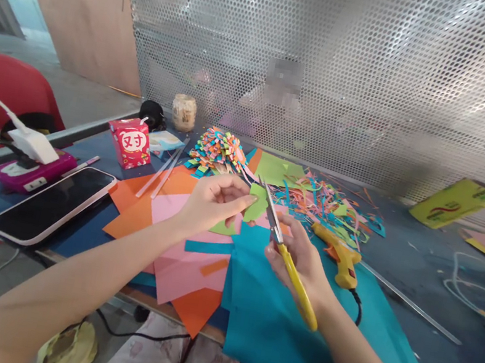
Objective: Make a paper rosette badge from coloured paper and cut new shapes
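My left hand [220,202] pinches a small green paper piece [257,204] between thumb and fingers, above the orange and pink sheets. On the right, my right hand [297,257] holds yellow-handled scissors [295,278]. Their blades point up and away, beside the green piece's right edge. Under the hands lie pink sheets [188,278], orange sheets [196,308] and a large blue sheet [281,332]. A blue strip [209,247] rests on the pink paper. Behind my hands stands a fringed multicolour paper ball [217,151].
Paper scraps [336,207] lie behind a yellow glue gun [341,258]. To the left are a phone [53,204], purple power strip [33,169], red carton [130,143] and jar [184,112]. A yellow roll [457,204] stands right, before the perforated metal panel [360,71].
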The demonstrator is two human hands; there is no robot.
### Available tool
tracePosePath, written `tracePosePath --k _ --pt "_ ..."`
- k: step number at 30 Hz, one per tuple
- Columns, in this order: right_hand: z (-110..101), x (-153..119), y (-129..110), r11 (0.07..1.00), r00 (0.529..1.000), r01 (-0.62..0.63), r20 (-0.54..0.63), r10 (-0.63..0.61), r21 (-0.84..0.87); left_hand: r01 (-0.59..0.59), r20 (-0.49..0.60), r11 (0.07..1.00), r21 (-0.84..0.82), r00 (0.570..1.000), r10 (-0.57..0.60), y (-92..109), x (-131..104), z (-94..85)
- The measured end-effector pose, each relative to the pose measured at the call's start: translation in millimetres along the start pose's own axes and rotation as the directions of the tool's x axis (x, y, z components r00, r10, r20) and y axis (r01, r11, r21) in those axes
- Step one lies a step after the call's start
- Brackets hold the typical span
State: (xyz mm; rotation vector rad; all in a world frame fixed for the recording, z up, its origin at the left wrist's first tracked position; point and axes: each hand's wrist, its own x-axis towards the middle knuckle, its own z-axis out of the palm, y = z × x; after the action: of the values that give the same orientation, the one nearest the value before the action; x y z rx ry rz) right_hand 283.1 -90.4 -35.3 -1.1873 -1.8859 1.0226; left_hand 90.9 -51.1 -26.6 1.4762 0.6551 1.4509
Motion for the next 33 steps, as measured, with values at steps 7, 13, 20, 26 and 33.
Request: tracePosePath --k 7,13,20,26,33 --pt "1.0 -0.3 -0.9 1.000 1.000 -0.010 0.002 0.010 0.029 0.018 0.022 1.000 -0.005 1.000 -0.018 2.2 -0.1 0.8" --pt "0.4 -0.7 -1.9 0.999 0.999 -0.034 0.001 0.034 0.040 -0.014 -0.047 1.000 0.001 0.999 0.014 -1.2 1.4 -0.1" --pt "-0.3 -0.9 -1.4 1.000 1.000 -0.028 -0.004 0.028 -0.004 -0.081 -0.115 0.997 0.000 0.990 0.080 -2.3 2.8 -2.1" --pt "-0.6 -0.6 -0.8 1.000 1.000 0.003 -0.009 -0.003 -0.023 -0.149 -0.123 0.988 0.047 0.980 0.154 0.4 1.6 -2.7" --pt "-0.6 -0.5 -1.3 1.000 1.000 -0.007 0.005 0.007 0.001 -0.145 -0.135 0.987 0.074 0.979 0.154 0.0 1.7 -3.8"
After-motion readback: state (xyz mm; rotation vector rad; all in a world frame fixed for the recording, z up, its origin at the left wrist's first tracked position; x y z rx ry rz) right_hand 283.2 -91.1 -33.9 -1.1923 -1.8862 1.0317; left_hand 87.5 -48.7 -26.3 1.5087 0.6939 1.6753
